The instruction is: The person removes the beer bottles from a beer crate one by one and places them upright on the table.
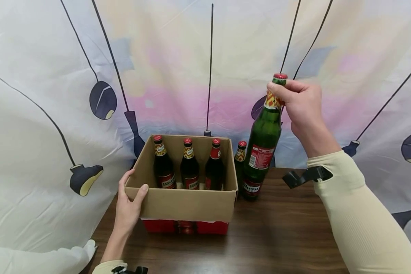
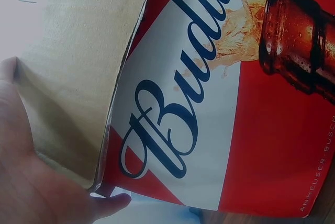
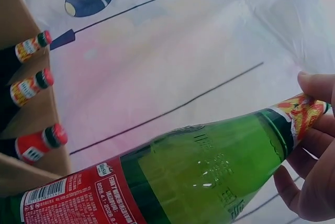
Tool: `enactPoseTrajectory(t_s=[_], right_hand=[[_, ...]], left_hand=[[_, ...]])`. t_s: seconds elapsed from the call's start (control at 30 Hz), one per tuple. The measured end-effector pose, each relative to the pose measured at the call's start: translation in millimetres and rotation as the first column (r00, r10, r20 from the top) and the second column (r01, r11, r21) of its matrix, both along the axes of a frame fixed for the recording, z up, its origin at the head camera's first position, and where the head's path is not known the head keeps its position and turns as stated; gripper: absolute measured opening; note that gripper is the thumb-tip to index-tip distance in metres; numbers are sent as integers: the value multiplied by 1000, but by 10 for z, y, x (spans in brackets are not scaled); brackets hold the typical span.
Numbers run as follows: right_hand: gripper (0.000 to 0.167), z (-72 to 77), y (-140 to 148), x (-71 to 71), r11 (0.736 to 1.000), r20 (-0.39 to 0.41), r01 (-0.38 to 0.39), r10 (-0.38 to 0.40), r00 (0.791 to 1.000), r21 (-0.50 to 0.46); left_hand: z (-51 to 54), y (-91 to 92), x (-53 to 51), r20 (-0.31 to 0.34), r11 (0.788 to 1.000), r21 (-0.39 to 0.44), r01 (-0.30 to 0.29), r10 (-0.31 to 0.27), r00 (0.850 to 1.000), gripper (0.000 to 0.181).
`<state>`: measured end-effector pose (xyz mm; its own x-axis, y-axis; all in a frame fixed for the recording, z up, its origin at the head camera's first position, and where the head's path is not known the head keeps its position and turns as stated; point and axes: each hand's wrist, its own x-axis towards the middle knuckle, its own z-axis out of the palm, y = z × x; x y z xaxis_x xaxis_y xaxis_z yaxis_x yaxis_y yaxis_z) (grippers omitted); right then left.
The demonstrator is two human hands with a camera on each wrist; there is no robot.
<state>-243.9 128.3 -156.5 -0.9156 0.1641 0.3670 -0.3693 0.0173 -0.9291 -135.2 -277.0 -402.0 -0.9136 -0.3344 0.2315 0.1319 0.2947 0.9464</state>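
My right hand (image 1: 303, 101) grips the neck of a green glass beer bottle (image 1: 264, 133), just below its red cap. The bottle tilts, its base down beside the box's right wall; whether the base touches the table cannot be told. In the right wrist view the bottle's red back label (image 3: 78, 198) shows. My left hand (image 1: 128, 207) holds the near left corner of an open cardboard box (image 1: 188, 203), thumb over the near wall's rim. Three capped beer bottles (image 1: 190, 165) stand in a row inside the box; the near wall hides their bases.
Another capped beer bottle (image 1: 240, 156) stands outside the box, partly hidden behind the held one. The box has red printed sides (image 2: 282, 145) and rests on a dark wooden table (image 1: 281, 232). A patterned cloth (image 1: 178, 68) hangs behind and at the sides.
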Motion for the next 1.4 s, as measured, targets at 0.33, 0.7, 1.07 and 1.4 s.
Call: enactPoseTrajectory(t_s=[0.33, 0.7, 1.07, 1.4], right_hand=[[47, -557, 253, -8, 981, 115, 24, -47, 992, 191], [63, -1148, 497, -2, 920, 261, 2, -114, 959, 392], [67, -1512, 729, -29, 882, 311, 0, -166, 936, 471], [59, -1758, 809, -132, 899, 352, 59, -229, 908, 433]], left_hand=[[8, -31, 13, 7, 1000, -6, -6, 6, 1000, 69], [39, -29, 29, 8, 1000, -7, -27, 28, 1000, 70], [44, -2, 31, -1, 1000, 1, -9, 9, 1000, 69], [53, 1, 65, -1, 1000, 4, -13, 13, 1000, 69]])
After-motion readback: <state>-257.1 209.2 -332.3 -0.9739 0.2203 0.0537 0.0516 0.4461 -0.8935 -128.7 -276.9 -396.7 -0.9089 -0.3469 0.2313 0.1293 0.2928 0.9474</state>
